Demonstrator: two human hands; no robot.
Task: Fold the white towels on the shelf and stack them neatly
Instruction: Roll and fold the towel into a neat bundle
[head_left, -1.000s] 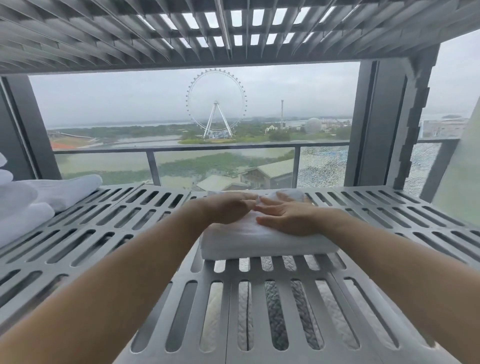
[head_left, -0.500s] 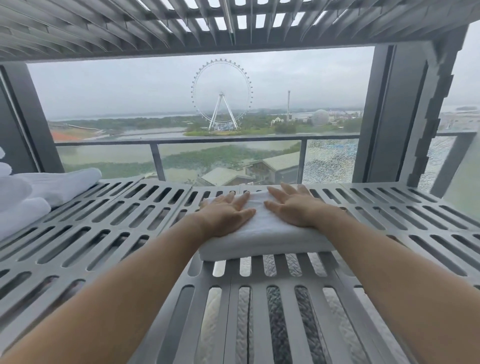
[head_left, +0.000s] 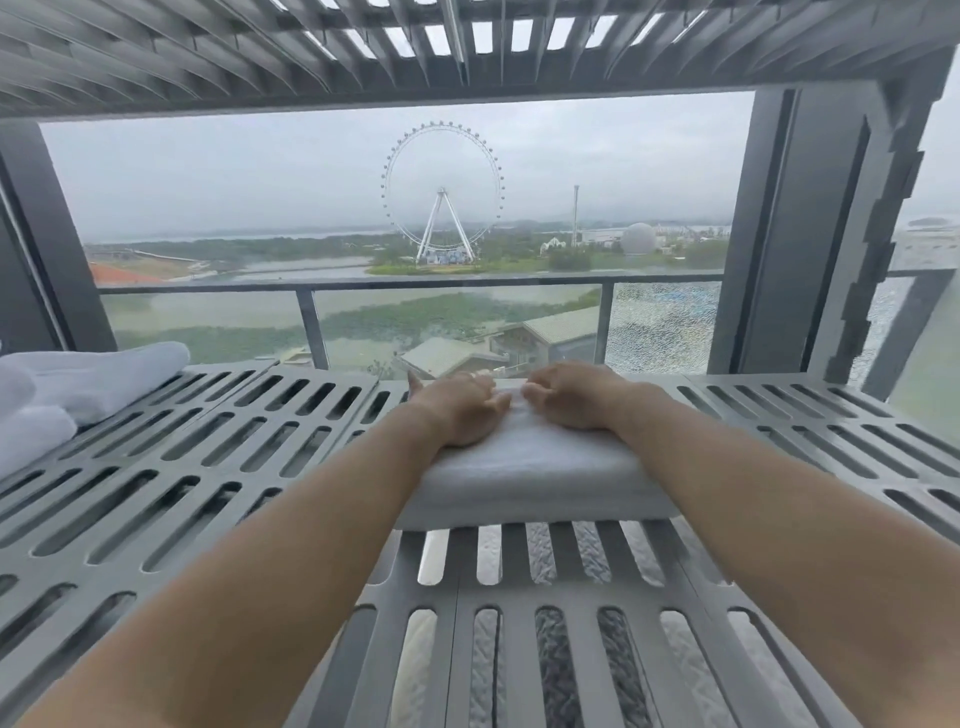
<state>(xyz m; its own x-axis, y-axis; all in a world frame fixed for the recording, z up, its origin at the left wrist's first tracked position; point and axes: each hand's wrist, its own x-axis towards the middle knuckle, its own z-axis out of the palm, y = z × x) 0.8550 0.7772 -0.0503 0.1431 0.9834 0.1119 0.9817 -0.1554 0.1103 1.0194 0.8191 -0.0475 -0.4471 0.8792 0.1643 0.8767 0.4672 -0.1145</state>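
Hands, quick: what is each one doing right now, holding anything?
Left hand: fingers curled, resting on top of the folded white towel; a grip cannot be told.
Right hand: fingers curled, also on the towel top; a grip cannot be told.

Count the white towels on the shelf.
At least 3. One folded towel lies mid-shelf under both hands. Two more sit at the left edge: a far towel and a near towel. The frame cuts that pile off, so more may be hidden.

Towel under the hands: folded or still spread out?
Folded: the towel is a thick compact block on the shelf, both hands pressing its top.
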